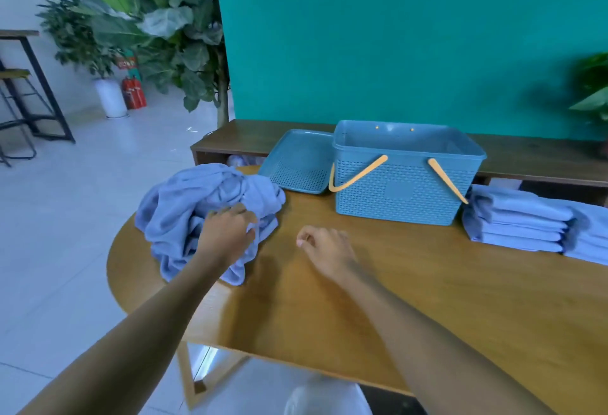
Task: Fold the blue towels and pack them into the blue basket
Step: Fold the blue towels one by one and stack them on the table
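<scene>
- Unfolded blue towels [204,214] are heaped at the tabletop's [329,309] left end. Probably soft, floppy and light, so I'd grab a corner or hem.
- Left hand [227,237] grip is pinching a fold in the heap.
- Right hand [324,247] grip is loosely curled, holding nothing.
- Blue basket [404,181] sits open behind, lid [297,163] beside it.
- Folded towels [516,222] are stacked on its right.
</scene>
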